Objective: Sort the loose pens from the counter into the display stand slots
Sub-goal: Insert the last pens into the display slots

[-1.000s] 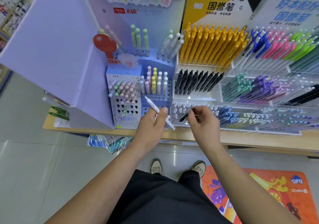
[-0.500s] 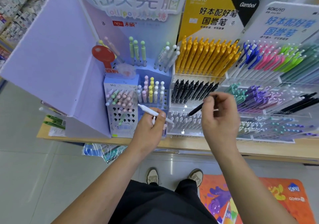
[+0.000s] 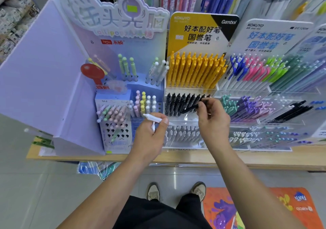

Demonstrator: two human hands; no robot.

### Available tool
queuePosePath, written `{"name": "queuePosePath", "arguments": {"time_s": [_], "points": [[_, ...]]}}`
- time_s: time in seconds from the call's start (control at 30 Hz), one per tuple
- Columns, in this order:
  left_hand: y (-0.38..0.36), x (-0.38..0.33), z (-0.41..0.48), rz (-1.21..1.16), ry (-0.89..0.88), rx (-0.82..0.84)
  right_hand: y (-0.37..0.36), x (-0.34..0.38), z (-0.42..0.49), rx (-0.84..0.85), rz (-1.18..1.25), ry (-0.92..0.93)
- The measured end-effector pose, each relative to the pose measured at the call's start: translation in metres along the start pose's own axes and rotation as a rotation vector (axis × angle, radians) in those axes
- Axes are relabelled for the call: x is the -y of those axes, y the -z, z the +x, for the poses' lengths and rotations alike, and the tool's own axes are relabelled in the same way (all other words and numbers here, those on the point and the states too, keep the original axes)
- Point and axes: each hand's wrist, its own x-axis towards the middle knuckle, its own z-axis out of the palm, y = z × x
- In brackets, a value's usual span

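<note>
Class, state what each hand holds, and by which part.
Left hand pinches the white pen near its middle; right hand grips the black pen by one end.

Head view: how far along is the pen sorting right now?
Done: the yellow pens fill their row. In hand: the right hand holds a black pen at the black pens row, not yet slotted; the left hand holds a white pen. Left: seat both; green items at the left end of the counter may also be loose pens, too blurred to tell.
</note>
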Motion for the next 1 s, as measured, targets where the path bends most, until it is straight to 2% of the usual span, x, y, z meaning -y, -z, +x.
{"name": "queuePosePath", "arguments": {"time_s": [0.2, 0.37, 0.63, 0.8, 0.93, 1.0], "points": [[-0.003, 0.002, 0.004, 0.014, 0.021, -0.017, 0.004, -0.008, 0.008, -0.008, -0.079, 0.072], [-0.010, 0.000, 0.009, 0.016, 0.026, -0.045, -0.008, -0.008, 0.007, 0.065, -0.201, 0.123], [-0.008, -0.001, 0.011, 0.031, -0.009, -0.014, -0.024, -0.008, 0.018, 0.104, -0.271, 0.068], [-0.001, 0.004, 0.012, 0.063, 0.007, 0.021, -0.021, -0.022, 0.020, 0.145, -0.367, 0.119], [0.001, 0.006, 0.012, 0.145, -0.004, 0.080, -0.009, -0.013, 0.007, 0.116, -0.297, 0.029], [-0.001, 0.006, 0.011, 0.176, -0.018, 0.122, 0.001, 0.005, -0.007, 0.172, -0.129, -0.067]]}}
